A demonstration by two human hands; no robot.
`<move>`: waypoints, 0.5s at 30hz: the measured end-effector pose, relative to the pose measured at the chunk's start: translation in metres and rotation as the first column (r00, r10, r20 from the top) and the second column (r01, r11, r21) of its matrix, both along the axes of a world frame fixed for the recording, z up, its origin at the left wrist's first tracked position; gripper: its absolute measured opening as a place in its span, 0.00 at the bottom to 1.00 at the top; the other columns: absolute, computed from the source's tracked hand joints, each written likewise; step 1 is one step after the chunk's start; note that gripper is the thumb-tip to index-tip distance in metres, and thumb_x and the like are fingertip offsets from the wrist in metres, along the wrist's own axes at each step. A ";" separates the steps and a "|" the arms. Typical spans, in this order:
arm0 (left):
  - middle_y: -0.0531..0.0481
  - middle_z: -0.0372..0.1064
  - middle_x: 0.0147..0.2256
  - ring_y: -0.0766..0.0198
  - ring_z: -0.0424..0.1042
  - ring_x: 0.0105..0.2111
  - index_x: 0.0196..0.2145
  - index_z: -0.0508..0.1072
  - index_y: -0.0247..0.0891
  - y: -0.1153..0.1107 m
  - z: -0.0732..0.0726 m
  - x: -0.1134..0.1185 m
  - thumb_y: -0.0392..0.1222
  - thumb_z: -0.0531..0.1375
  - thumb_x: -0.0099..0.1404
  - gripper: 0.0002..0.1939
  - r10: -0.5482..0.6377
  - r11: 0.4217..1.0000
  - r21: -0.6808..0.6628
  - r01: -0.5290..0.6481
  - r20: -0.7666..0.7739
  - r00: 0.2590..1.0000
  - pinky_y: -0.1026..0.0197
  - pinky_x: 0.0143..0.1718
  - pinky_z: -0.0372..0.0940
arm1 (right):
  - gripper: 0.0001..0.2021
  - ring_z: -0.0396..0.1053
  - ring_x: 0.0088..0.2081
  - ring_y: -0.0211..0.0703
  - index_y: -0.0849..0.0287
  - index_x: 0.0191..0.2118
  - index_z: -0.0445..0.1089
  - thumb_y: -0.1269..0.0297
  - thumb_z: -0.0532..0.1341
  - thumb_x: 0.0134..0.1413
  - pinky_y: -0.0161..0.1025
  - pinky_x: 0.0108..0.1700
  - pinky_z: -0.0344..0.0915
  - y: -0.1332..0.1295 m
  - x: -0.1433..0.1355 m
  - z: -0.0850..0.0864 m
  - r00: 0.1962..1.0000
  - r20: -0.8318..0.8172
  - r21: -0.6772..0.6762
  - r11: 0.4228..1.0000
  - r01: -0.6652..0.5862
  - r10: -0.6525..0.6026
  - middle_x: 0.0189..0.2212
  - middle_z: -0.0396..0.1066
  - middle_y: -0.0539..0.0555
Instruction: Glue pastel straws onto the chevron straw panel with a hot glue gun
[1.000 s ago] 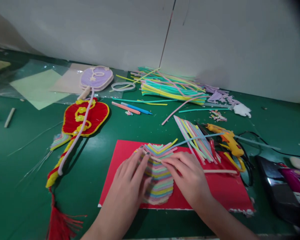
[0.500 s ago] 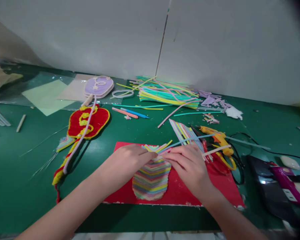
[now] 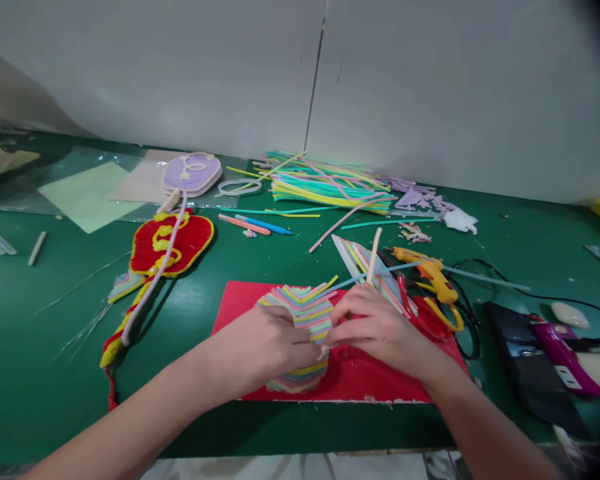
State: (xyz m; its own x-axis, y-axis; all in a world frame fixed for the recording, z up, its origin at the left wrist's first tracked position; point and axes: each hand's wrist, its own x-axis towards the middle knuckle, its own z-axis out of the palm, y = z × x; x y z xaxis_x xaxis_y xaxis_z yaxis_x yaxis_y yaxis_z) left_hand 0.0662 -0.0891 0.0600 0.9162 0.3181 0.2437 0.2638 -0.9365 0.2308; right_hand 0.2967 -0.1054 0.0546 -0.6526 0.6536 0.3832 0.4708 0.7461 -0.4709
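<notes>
A striped oval piece of pastel strips lies on a red board. My left hand rests over its left part, fingers curled and pressed together near its middle; whatever they hold is hidden. At the right edge of the oval is my right hand, closed round a cream strip that sticks up above the knuckles. A small pale end shows between the two hands. Loose strip ends fan out along the top of the oval.
Just behind my right hand lie a striped triangular piece, red-handled pliers and an orange glue gun. A strip bundle lies by the wall. A red fan is left; a black case right.
Both hands have moved down from the oval's top edge to its middle, uncovering the upper stripes. The cream strip has swung from pointing right to standing nearly upright. The view has shifted slightly.
</notes>
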 end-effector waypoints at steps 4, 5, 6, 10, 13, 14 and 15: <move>0.51 0.77 0.39 0.63 0.74 0.42 0.42 0.73 0.38 -0.001 -0.001 -0.010 0.36 0.50 0.71 0.12 0.066 0.998 -0.018 -0.065 0.015 0.998 0.55 0.53 0.62 | 0.08 0.66 0.37 0.37 0.55 0.33 0.75 0.64 0.58 0.60 0.39 0.40 0.59 -0.003 -0.005 -0.002 0.999 -0.018 -0.066 0.997 0.047 -0.048 0.31 0.72 0.49; 0.49 0.76 0.44 0.61 0.72 0.47 0.46 0.72 0.37 -0.003 -0.002 -0.014 0.36 0.50 0.71 0.12 0.151 0.989 -0.001 -0.151 0.046 0.988 0.53 0.55 0.62 | 0.08 0.67 0.37 0.38 0.55 0.34 0.76 0.65 0.59 0.60 0.39 0.40 0.59 -0.005 -0.007 -0.004 0.996 -0.033 -0.059 0.995 0.086 -0.088 0.31 0.73 0.50; 0.47 0.73 0.48 0.60 0.71 0.50 0.50 0.70 0.37 -0.005 -0.004 -0.018 0.37 0.49 0.71 0.14 0.247 0.968 0.017 -0.249 0.084 0.965 0.52 0.56 0.62 | 0.08 0.67 0.36 0.38 0.55 0.34 0.76 0.66 0.59 0.60 0.39 0.40 0.59 -0.007 -0.010 -0.007 0.991 -0.046 -0.046 0.991 0.127 -0.129 0.31 0.73 0.50; 0.43 0.68 0.54 0.57 0.67 0.54 0.57 0.63 0.35 -0.020 -0.020 -0.033 0.37 0.48 0.71 0.18 0.612 0.783 0.005 -0.622 0.171 0.772 0.49 0.55 0.64 | 0.08 0.67 0.35 0.38 0.55 0.36 0.76 0.67 0.58 0.60 0.40 0.40 0.60 -0.013 -0.020 -0.021 0.963 -0.058 0.005 0.965 0.263 -0.262 0.31 0.73 0.50; 0.43 0.67 0.55 0.56 0.67 0.55 0.58 0.62 0.36 -0.032 -0.035 -0.036 0.37 0.48 0.71 0.19 0.723 0.683 -0.024 -0.730 0.163 0.671 0.50 0.54 0.66 | 0.08 0.67 0.35 0.38 0.55 0.33 0.75 0.66 0.59 0.60 0.40 0.39 0.59 -0.012 -0.025 -0.027 0.955 -0.045 0.017 0.956 0.294 -0.293 0.30 0.73 0.50; 0.43 0.67 0.55 0.56 0.67 0.55 0.58 0.62 0.37 -0.036 -0.039 -0.036 0.37 0.48 0.71 0.20 0.730 0.677 -0.025 -0.735 0.150 0.667 0.50 0.54 0.66 | 0.08 0.67 0.35 0.39 0.55 0.33 0.75 0.66 0.59 0.60 0.40 0.39 0.58 -0.012 -0.026 -0.028 0.957 -0.035 0.012 0.958 0.288 -0.287 0.31 0.73 0.50; 0.43 0.66 0.56 0.56 0.67 0.55 0.58 0.62 0.36 -0.039 -0.042 -0.035 0.36 0.48 0.70 0.20 0.726 0.682 -0.021 -0.731 0.137 0.673 0.49 0.54 0.66 | 0.08 0.67 0.36 0.39 0.55 0.33 0.75 0.66 0.58 0.61 0.40 0.39 0.58 -0.010 -0.027 -0.028 0.961 -0.023 0.008 0.961 0.277 -0.277 0.31 0.73 0.50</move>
State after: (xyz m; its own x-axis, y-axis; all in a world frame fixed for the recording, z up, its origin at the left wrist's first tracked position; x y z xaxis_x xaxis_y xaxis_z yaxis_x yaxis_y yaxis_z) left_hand 0.0312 -0.1278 0.0179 0.3579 0.8616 0.3598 0.8373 -0.4667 0.2847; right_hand 0.2695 -0.1157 0.0269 -0.4383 0.8033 0.4033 0.6494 0.5932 -0.4757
